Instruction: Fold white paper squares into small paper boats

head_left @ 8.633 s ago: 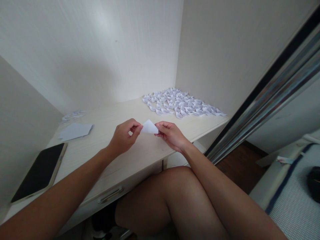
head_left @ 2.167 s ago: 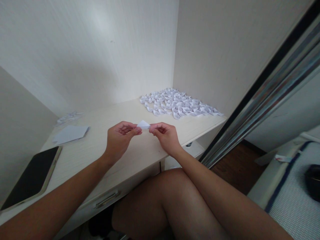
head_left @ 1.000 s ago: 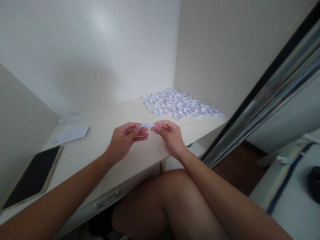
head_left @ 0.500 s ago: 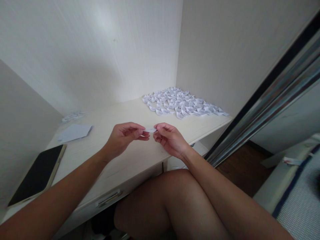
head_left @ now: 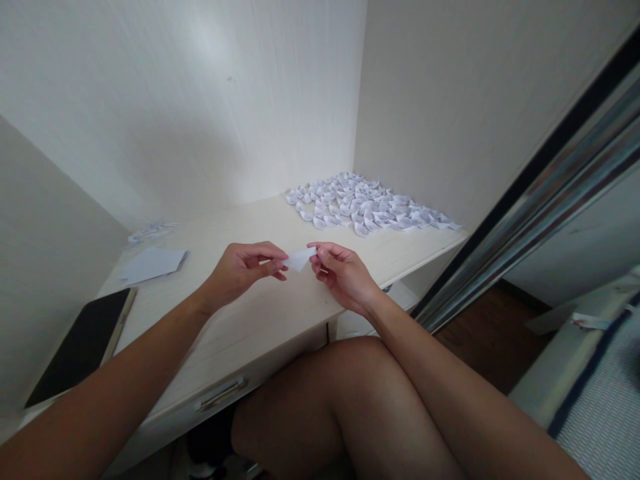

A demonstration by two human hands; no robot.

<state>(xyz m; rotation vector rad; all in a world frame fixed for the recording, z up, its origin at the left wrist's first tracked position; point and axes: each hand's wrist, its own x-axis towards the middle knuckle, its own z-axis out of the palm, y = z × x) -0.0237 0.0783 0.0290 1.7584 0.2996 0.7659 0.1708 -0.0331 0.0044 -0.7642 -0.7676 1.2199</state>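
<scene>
A small white piece of paper is stretched between my two hands above the desktop, its lower edge hanging in a point. My left hand pinches one end between thumb and fingers. The other end is pinched by my right hand, with its lower fingers curled in. Beyond my hands, many twisted white paper pieces lie in a spread pile in the back right corner. A stack of flat white paper rests on the left of the desk.
The pale desk has a drawer handle at its front, above my legs. A dark-screened tablet lies at the left, partly behind my forearm. Thin paper scraps sit in the back left. A metal-edged door frame stands right.
The paper between my hands now shows a wider, pointed face where it was a narrow strip. My hands have moved slightly apart, and the view has shifted a little.
</scene>
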